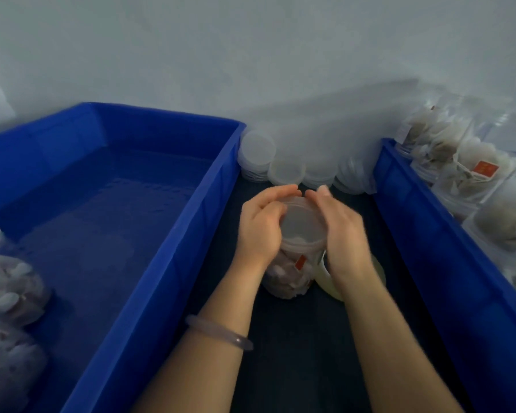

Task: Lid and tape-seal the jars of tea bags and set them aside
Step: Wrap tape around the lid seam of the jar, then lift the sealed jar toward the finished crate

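- Left hand (261, 226): fingers together and curled round the left and far rim of the lid (303, 225), thumb toward the near rim; clamped on the lid
- Right hand (344, 234): fingers together along the lid's right rim, tips almost meeting the left fingertips at the far side; motion blur hides whether they clamp or merely press
- Jar (289, 274): directly below and between the fingers of both hands, upright on the dark table top (295, 353), long axis vertical, tea bags showing through its wall; the lid sits on its mouth, full seating not confirmable
- Step in hand (judged): pressing or turning the lid home; taping and setting aside not yet done
- Tape roll (329, 289): flat on the table just beside the jar, under the right wrist, bodyward of the right fingers; the right hand is nearer, so the reach for tape probably falls to it
- Left crate (176, 234): wall close outside the left knuckles; filled jars (9, 287) at its near end, bare floor elsewhere; likely set-aside place, reached only by lifting the jar over the wall
- Right crate (414, 234): wall outside the right knuckles, somewhat farther off; holds jars of tea bags (489, 186), apparently unlidded
- Spare lids (256, 153): stacked just beyond the fingertips; little room forward, so free movement lies upward and bodyward along the table strip
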The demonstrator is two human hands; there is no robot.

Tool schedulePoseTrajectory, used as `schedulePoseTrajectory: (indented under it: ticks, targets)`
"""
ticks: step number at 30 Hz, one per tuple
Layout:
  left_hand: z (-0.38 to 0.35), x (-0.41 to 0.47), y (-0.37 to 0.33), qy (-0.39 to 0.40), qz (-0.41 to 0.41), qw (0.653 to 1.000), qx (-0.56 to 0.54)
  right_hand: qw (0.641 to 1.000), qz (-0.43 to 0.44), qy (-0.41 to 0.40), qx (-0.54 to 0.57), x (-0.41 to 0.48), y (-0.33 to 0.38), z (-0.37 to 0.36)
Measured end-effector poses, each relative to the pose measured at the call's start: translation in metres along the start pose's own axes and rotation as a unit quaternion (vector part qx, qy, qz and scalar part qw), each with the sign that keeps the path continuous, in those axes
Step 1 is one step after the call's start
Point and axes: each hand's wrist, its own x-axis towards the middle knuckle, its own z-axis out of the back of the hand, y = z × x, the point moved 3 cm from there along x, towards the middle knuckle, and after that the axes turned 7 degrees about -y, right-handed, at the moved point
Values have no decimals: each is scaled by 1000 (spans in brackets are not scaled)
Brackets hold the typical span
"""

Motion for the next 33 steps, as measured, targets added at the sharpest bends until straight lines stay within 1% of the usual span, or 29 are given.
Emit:
schedulePoseTrajectory:
  ticks: [1,3,5,7,9,12,14,16,19,20,22,24,27,30,33]
  targets:
    - [0,-2,1,-20,-10,1000,0,1000,7,-6,11,-4,-4,-5]
    - [-1,-4,2,-35,-11,999,-4,998,39,-50,10,-10,-7,-9]
    - [0,-2,1,-15,-3,1000,-8,995,54,-87,17,-12,-6,-11]
    - [1,-3,2,11,-18,1000,0,993,57,-103,8,-12,-6,-12]
    - [2,-8,3,3,-58,998,7,994,45,-98,-3,-10,-7,-11]
    - [2,-14,4,-22,-96,995,6,998,26,-47,20,-10,-10,-8]
    - [3,-12,7,-20,-86,996,9,997,44,-48,33,-14,-14,-8]
    - [2,-9,8,-19,-55,998,10,994,59,-87,4,-17,-13,-11]
    - [-2,-12,1,-41,-27,999,19,992,41,-116,-4,-21,-3,-13]
    - [-4,-17,-8,-50,-34,998,20,991,49,-121,-4,-25,5,-10]
    - [-13,-26,-38,-51,-80,995,7,983,104,-148,9,-33,32,3]
    - [-29,-34,-78,-29,-127,991,-33,970,165,-177,33,-36,70,22]
    - [-60,-47,-138,-4,-157,982,-102,954,216,-202,38,-41,131,57]
    - [-93,-59,-168,37,-144,978,-146,940,239,-241,19,-51,171,93]
    - [-129,-74,-172,74,-102,978,-167,930,228,-288,-21,-58,183,129]
